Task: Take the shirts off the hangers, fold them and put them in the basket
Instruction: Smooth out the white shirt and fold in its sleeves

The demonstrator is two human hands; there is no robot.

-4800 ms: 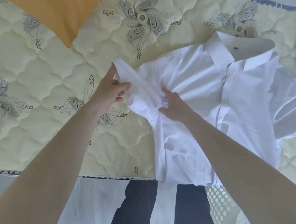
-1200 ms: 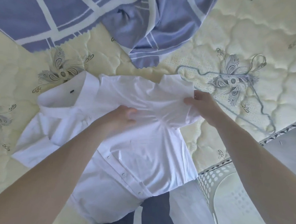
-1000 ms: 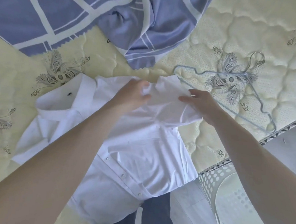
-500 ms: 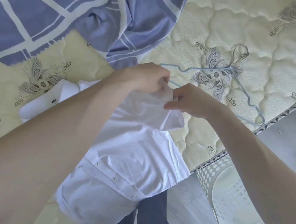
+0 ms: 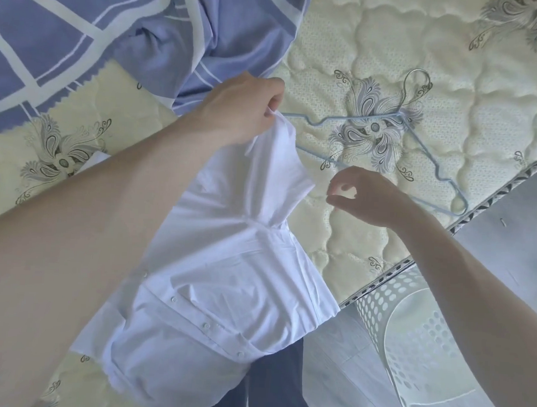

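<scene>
the left arm reached forward across the white shirt (image 5: 226, 279), and the left hand (image 5: 244, 108) was held above the mattress (image 5: 378, 47) with its back to the camera, its fingertips pinching the end of the shirt's sleeve (image 5: 275, 172) and drawing it up and away from the body so that the cloth ran taut from the shoulder seam to the fingers. the right hand (image 5: 370, 196) hung just beside the sleeve's right edge, apart from it, its fingers loosely curled with the thumb under the forefinger and a gap between them; it held nothing. the shirt lay buttoned side up at the near edge of the mattress, mostly under the left forearm, its lower part hanging over the edge in front of the person's dark trousers (image 5: 270, 384). the wire hanger (image 5: 419, 143) lay flat on the mattress beyond the right hand, one end of it passing close to the left fingertips. the white perforated basket (image 5: 380, 302) stood on the floor beside the bed, below the right forearm. a blue sheet (image 5: 84, 22) with white stripes lay bunched at the far left. half a second before, both hands had been pinching the sleeve end close together; since then the right hand had let go and dropped back to the right, while the left had kept its hold and pulled the sleeve out longer.
</scene>
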